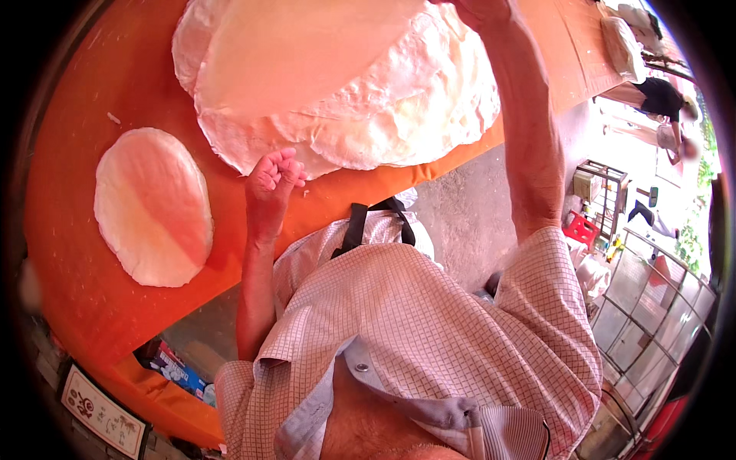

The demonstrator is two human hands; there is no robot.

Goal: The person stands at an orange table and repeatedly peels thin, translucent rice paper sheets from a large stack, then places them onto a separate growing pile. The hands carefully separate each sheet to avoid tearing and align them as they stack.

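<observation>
A broad stack of thin, pale dough sheets (397, 109) lies on a table with an orange cover (69, 241). My left hand (277, 171) is at the near edge of the stack, fingers loosely curled; whether it pinches an edge cannot be told. My right arm reaches across the right side of the stack, and my right hand (474, 8) is partly cut off by the top rim of the picture, its fingertips hidden. To the left, a separate oval piece of flat dough (154, 207) lies flat on the cover. A small dough scrap (113, 118) is above it.
At the right are a metal-framed rack (604, 195), a red plastic stool or basket (581, 230) and a wire-grid panel (650, 310). People (661, 95) are in the far background. A wrapped bundle (624, 49) rests at the table's far end. A framed picture (103, 411) stands at lower left.
</observation>
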